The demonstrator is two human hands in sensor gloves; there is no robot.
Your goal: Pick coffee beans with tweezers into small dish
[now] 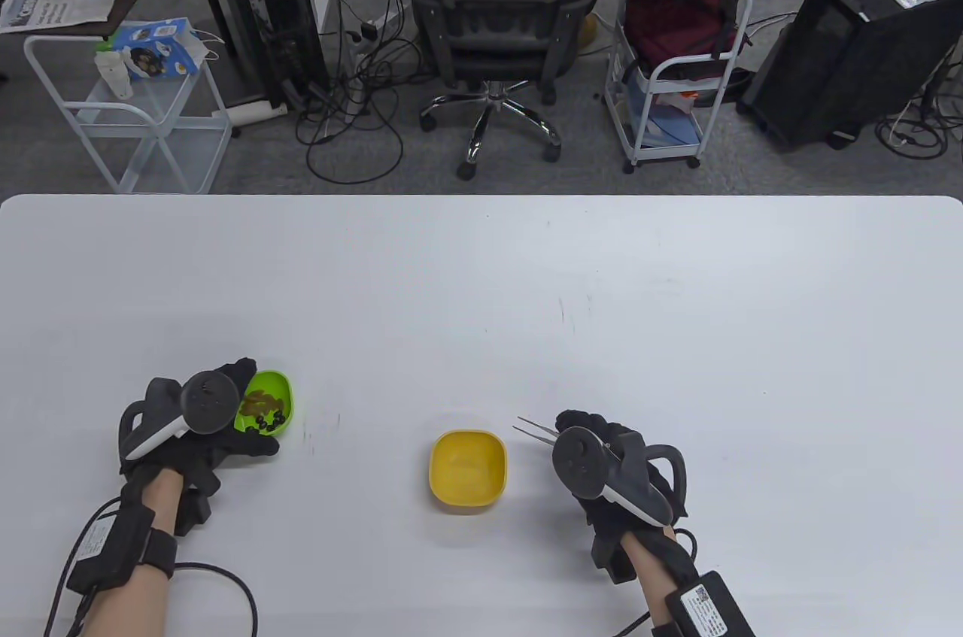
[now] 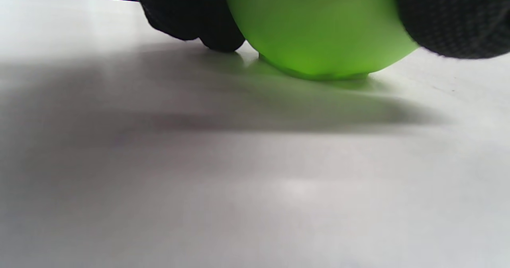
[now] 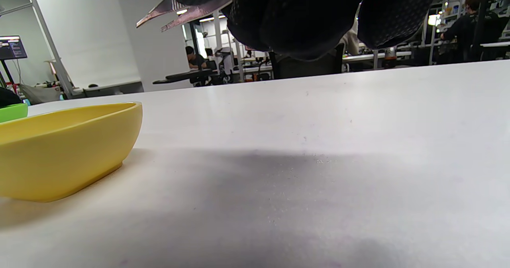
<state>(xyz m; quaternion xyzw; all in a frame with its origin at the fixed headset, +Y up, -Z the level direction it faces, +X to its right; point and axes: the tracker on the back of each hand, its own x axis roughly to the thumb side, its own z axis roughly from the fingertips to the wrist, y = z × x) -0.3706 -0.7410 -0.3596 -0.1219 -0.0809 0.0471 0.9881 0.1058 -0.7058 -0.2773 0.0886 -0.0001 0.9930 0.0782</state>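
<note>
A green dish (image 1: 274, 396) holding several dark coffee beans (image 1: 265, 420) sits on the white table at the left. My left hand (image 1: 226, 419) grips it at its near and left sides; in the left wrist view the dish (image 2: 318, 29) shows between my gloved fingers (image 2: 191, 17), resting on the table. An empty yellow dish (image 1: 468, 470) sits at the table's middle front, also in the right wrist view (image 3: 63, 148). My right hand (image 1: 594, 453) holds metal tweezers (image 1: 536, 431), tips apart and empty, pointing left just right of the yellow dish, above the table (image 3: 179, 11).
The white table (image 1: 481, 291) stretches far beyond both dishes. Past its far edge stand an office chair (image 1: 496, 13), two white carts (image 1: 135, 110) and computer towers (image 1: 858, 43) on the floor.
</note>
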